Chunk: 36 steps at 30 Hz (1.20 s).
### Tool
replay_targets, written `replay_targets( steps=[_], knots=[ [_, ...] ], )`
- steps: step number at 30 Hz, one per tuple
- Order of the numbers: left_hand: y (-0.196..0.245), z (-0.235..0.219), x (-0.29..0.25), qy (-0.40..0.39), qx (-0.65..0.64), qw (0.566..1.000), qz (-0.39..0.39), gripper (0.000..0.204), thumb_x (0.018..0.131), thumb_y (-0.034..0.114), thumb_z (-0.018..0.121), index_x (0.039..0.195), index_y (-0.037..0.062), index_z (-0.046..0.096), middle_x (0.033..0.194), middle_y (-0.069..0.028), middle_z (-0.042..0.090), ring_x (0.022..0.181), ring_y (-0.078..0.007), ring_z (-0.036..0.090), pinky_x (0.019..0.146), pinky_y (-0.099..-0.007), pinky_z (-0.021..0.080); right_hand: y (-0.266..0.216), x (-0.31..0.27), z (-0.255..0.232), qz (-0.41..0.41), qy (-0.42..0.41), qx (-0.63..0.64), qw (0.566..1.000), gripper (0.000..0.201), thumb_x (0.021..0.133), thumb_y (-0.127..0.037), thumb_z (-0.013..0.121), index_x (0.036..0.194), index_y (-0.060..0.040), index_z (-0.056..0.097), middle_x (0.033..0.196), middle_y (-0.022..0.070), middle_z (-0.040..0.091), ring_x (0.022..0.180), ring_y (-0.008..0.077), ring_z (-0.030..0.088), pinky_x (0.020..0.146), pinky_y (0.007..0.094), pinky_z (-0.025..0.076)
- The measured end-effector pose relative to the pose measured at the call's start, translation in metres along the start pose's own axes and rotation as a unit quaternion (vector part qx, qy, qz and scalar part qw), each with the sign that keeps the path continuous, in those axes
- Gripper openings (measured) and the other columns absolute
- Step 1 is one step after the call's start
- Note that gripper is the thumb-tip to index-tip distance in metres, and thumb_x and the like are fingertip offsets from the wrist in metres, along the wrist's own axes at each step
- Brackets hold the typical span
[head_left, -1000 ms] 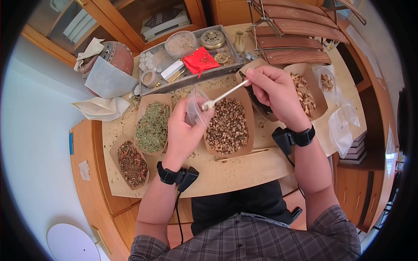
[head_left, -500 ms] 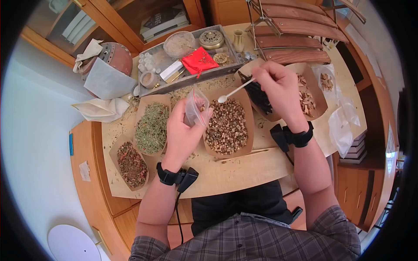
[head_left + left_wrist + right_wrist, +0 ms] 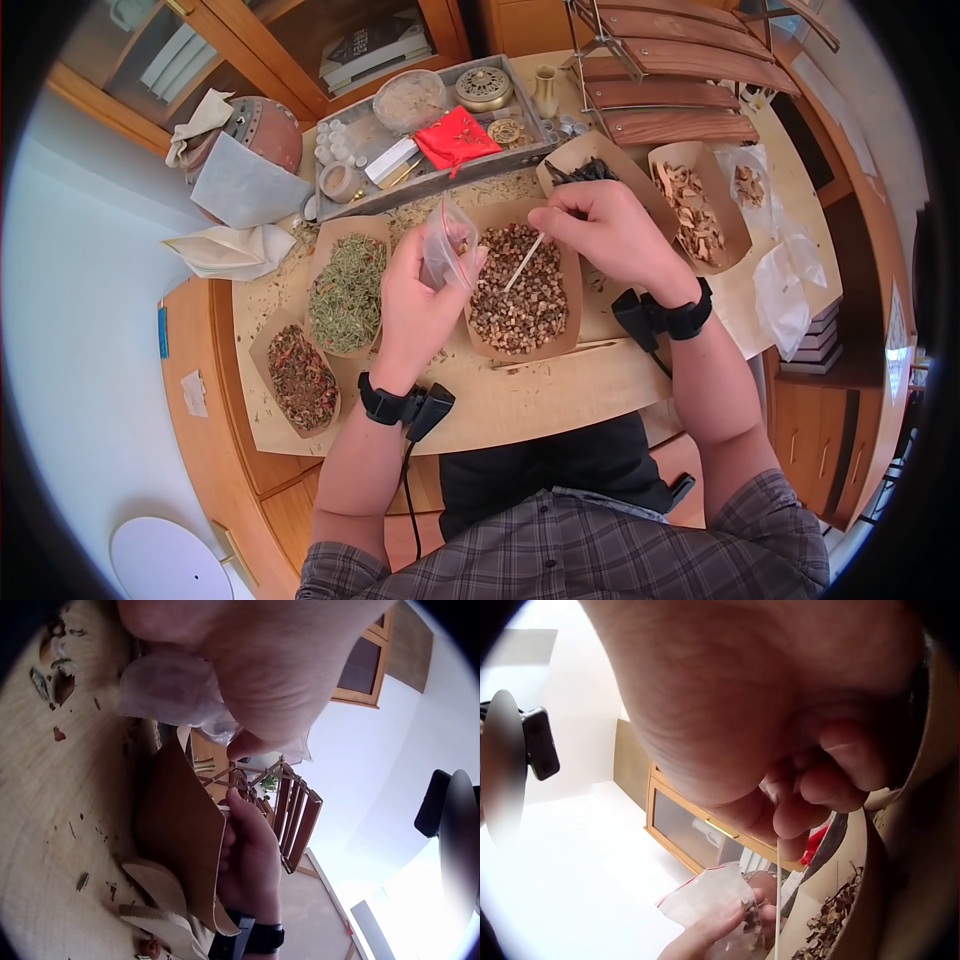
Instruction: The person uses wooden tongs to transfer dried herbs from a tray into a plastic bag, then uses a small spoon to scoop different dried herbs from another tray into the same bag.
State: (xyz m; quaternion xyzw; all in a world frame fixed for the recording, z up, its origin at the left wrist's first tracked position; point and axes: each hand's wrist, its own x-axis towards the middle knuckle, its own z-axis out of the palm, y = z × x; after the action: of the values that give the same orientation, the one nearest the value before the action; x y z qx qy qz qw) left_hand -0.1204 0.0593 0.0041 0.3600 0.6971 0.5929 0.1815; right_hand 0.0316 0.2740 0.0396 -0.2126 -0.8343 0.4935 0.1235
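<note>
In the head view the left hand [image 3: 412, 305] holds a small clear zip bag [image 3: 447, 250], its mouth open, at the left edge of a paper tray [image 3: 572, 300] of brown chopped pieces [image 3: 525, 312]. The right hand [image 3: 612, 235] pinches the end of a thin white spoon [image 3: 524, 262] above that tray; the spoon's tip is down among the pieces, its bowl hidden. In the left wrist view the bag [image 3: 169, 686] hangs under the left hand [image 3: 262, 660]. The right wrist view shows the spoon's handle [image 3: 778, 900] below the right hand's curled fingers [image 3: 810, 795].
Paper trays of green herb [image 3: 347, 290] and reddish mix [image 3: 302, 380] lie left; trays of dark strips [image 3: 590, 170] and pale chips [image 3: 690, 215] lie right. Behind are a grey tray [image 3: 440, 172] with a red pouch [image 3: 457, 140] and a wooden slatted rack [image 3: 680, 95].
The right hand has moved from the bag's mouth, back over the dark strips, then down to the middle tray, with the spoon's tip lowered into the brown pieces. The left hand has barely moved.
</note>
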Motion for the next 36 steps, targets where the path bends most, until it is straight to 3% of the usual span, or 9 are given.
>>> replay_targets(
  steps=[2,12,18,20,24,26,29,36],
  knots=[
    [0.001,0.000,0.000,0.000,-0.003,1.000,-0.009,0.039,0.101,0.016,0.087,0.132,0.0015,0.069,0.121,-0.0062,0.075,0.109,-0.0113,0.070,0.096,-0.0310,0.058,0.002,0.001,0.000,0.012,-0.005,0.048,0.999,0.037,0.105,-0.031,0.076,0.092,0.0036,0.078,0.067,0.0054,0.061,0.065,0.0113,0.053,0.063,0.0348,0.046],
    [0.000,-0.001,0.000,0.003,0.030,0.999,0.012,0.038,0.100,0.015,0.087,0.132,0.0019,0.070,0.124,-0.0080,0.076,0.111,-0.0136,0.072,0.099,-0.0327,0.058,-0.006,-0.001,-0.010,0.054,-0.042,0.177,0.982,0.033,0.106,-0.027,0.077,0.088,0.0001,0.079,0.070,-0.0045,0.061,0.066,0.0051,0.051,0.061,0.0266,0.040],
    [-0.006,-0.003,0.000,-0.005,0.017,1.000,0.012,0.039,0.101,0.016,0.087,0.133,0.0021,0.069,0.124,-0.0077,0.076,0.110,-0.0130,0.072,0.097,-0.0326,0.058,-0.006,-0.003,-0.015,0.079,0.004,0.317,0.945,0.029,0.108,-0.027,0.077,0.091,-0.0032,0.080,0.070,-0.0087,0.057,0.063,0.0008,0.045,0.057,0.0213,0.032],
    [-0.006,-0.003,0.000,-0.011,-0.002,1.000,0.010,0.040,0.100,0.016,0.087,0.133,0.0021,0.069,0.124,-0.0076,0.076,0.110,-0.0126,0.072,0.096,-0.0325,0.058,-0.006,-0.004,-0.017,0.040,0.031,0.380,0.924,0.032,0.109,-0.031,0.077,0.091,-0.0043,0.079,0.071,-0.0089,0.056,0.062,0.0003,0.044,0.057,0.0203,0.032],
    [-0.002,-0.002,0.000,-0.008,0.021,1.000,-0.004,0.044,0.102,0.017,0.086,0.139,0.0018,0.067,0.123,-0.0054,0.074,0.111,-0.0121,0.069,0.098,-0.0320,0.057,-0.009,-0.002,-0.009,0.026,0.079,0.366,0.927,0.032,0.110,-0.033,0.078,0.096,-0.0039,0.081,0.072,-0.0085,0.058,0.063,0.0000,0.045,0.057,0.0203,0.033],
    [-0.001,-0.002,0.000,-0.016,0.021,1.000,-0.006,0.048,0.103,0.017,0.086,0.144,0.0017,0.065,0.123,-0.0030,0.071,0.112,-0.0119,0.067,0.101,-0.0318,0.055,-0.010,-0.002,-0.004,-0.004,0.120,0.277,0.953,0.030,0.110,-0.033,0.078,0.103,-0.0043,0.083,0.072,-0.0083,0.059,0.064,-0.0006,0.047,0.058,0.0195,0.035],
    [0.001,-0.001,0.000,-0.012,0.021,1.000,-0.009,0.048,0.103,0.018,0.086,0.144,0.0015,0.065,0.124,-0.0033,0.072,0.112,-0.0117,0.067,0.101,-0.0317,0.055,-0.007,-0.003,-0.002,-0.029,0.125,0.256,0.958,0.028,0.109,-0.032,0.079,0.107,-0.0046,0.084,0.073,-0.0079,0.061,0.065,-0.0010,0.049,0.058,0.0189,0.037],
    [-0.001,-0.001,0.001,0.002,0.023,1.000,0.014,0.039,0.101,0.017,0.087,0.132,0.0012,0.069,0.121,-0.0068,0.076,0.108,-0.0116,0.071,0.095,-0.0314,0.058,-0.004,-0.003,-0.012,-0.016,0.181,0.289,0.940,0.028,0.109,-0.030,0.078,0.099,-0.0046,0.082,0.073,-0.0085,0.060,0.064,0.0000,0.047,0.058,0.0209,0.036]
  ],
)
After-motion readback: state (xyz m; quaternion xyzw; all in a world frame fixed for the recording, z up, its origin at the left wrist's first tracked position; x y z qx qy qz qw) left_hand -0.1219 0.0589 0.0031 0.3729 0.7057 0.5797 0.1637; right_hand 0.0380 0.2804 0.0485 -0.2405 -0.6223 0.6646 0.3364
